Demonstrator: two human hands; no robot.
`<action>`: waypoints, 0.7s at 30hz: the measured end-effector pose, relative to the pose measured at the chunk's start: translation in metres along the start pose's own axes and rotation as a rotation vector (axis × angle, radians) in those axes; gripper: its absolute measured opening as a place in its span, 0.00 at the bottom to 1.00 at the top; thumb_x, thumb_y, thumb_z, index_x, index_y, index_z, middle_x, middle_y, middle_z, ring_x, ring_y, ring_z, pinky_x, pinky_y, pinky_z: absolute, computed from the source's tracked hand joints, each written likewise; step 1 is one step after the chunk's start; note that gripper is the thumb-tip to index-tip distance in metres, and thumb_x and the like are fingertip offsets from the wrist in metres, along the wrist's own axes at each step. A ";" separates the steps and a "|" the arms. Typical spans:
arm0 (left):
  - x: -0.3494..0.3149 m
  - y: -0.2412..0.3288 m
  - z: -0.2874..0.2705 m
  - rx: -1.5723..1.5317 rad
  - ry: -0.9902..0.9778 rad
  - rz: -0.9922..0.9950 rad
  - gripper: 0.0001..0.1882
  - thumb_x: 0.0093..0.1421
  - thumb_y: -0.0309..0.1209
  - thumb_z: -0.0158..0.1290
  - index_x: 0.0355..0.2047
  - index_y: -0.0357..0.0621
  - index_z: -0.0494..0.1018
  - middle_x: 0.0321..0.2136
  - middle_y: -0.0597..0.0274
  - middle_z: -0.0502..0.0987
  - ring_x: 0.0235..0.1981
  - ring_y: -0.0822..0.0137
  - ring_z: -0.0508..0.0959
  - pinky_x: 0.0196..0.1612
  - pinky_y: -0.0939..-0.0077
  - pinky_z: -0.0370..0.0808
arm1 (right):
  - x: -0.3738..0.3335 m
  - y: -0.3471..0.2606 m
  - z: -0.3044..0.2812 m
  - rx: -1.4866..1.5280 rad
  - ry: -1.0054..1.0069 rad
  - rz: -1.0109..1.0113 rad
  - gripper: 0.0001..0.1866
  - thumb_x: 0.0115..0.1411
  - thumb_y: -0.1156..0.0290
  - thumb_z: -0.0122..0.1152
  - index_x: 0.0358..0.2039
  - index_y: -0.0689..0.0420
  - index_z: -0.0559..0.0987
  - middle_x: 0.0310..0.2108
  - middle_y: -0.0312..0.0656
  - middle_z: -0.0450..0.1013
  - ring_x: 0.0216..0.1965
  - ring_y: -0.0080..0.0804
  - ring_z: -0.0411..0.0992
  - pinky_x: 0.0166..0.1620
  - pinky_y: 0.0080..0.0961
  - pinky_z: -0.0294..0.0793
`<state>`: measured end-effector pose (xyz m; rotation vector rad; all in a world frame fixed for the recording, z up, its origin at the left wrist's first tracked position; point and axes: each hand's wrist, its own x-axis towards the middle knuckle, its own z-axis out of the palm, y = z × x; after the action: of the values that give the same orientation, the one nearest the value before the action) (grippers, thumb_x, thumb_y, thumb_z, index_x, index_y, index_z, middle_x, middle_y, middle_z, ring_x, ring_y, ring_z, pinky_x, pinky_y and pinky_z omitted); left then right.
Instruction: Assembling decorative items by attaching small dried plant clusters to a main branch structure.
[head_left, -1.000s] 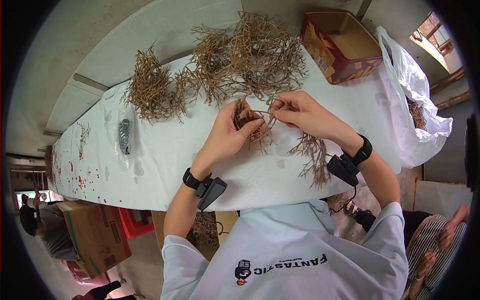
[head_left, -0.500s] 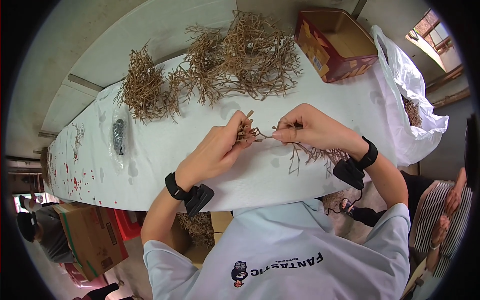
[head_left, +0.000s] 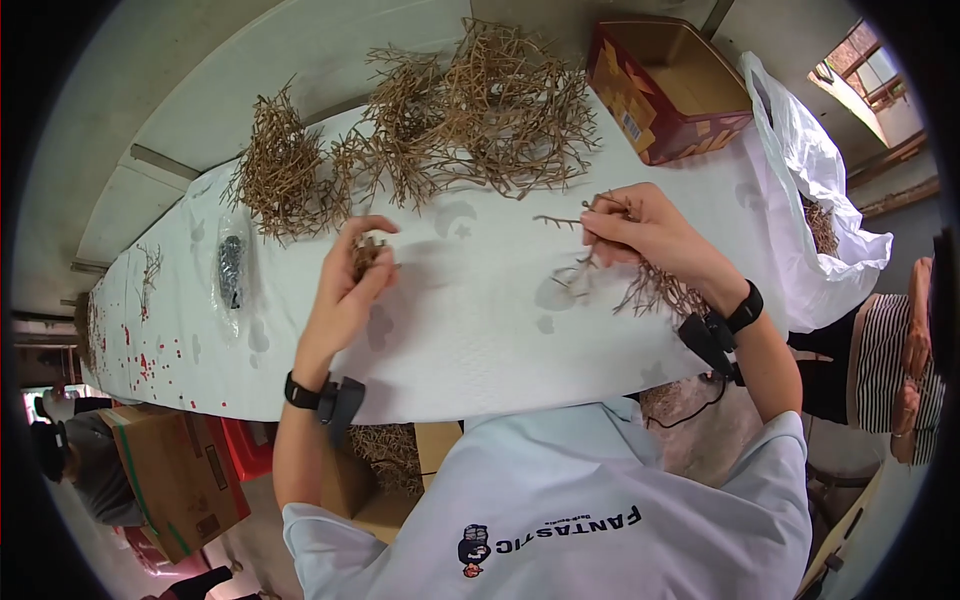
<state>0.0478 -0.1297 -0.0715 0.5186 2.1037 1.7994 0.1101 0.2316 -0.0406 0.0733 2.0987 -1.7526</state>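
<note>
Over the left half of the white-covered table [head_left: 470, 350], my left hand [head_left: 335, 300] curls round a small bundle of short brown twigs [head_left: 366, 256]. Its forefinger lifts away from the thumb. My right hand [head_left: 655, 230] pinches thin branched twigs [head_left: 560, 220] between thumb and fingers, at the right of the table. Below that hand, more fine branched twigs [head_left: 650, 290] spread beside the wrist, partly hidden by it. A forked twig piece [head_left: 570, 280], slightly blurred, shows beneath its fingers. Both wrists wear black bands with small black devices.
Heaps of tangled brown twigs [head_left: 500, 120] line the table's far side. A red and gold box [head_left: 640, 130] and a white plastic bag [head_left: 815, 260] stand at right. A clear-wrapped dark item [head_left: 233, 270] lies left, near red specks. Other people are at both sides.
My hands have moved apart: the left to the left with its bundle, the right slightly right and away from me with its twigs.
</note>
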 end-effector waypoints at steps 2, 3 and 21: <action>0.011 0.010 0.014 -0.156 -0.056 -0.058 0.05 0.63 0.21 0.51 0.38 0.40 0.67 0.23 0.71 0.69 0.25 0.79 0.67 0.30 0.83 0.67 | 0.007 -0.008 0.013 0.134 -0.036 0.008 0.13 0.67 0.65 0.57 0.30 0.62 0.77 0.22 0.36 0.73 0.21 0.13 0.65 0.23 0.11 0.59; 0.016 0.014 0.021 -0.239 -0.082 -0.086 0.04 0.63 0.23 0.54 0.34 0.41 0.68 0.23 0.72 0.68 0.24 0.81 0.66 0.30 0.85 0.66 | 0.008 -0.010 0.017 0.130 -0.040 0.007 0.13 0.67 0.65 0.57 0.30 0.62 0.77 0.22 0.36 0.73 0.21 0.13 0.65 0.23 0.11 0.59; 0.060 0.002 0.112 -0.178 -0.195 -0.032 0.24 0.53 0.25 0.66 0.22 0.48 0.57 0.31 0.63 0.77 0.31 0.79 0.73 0.34 0.80 0.73 | 0.032 0.022 0.041 0.439 -0.029 -0.011 0.14 0.72 0.60 0.50 0.45 0.58 0.69 0.31 0.34 0.70 0.28 0.19 0.71 0.28 0.15 0.67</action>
<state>0.0477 -0.0039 -0.0874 0.5835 1.7940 1.8168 0.0987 0.1900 -0.0775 0.1582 1.6617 -2.1753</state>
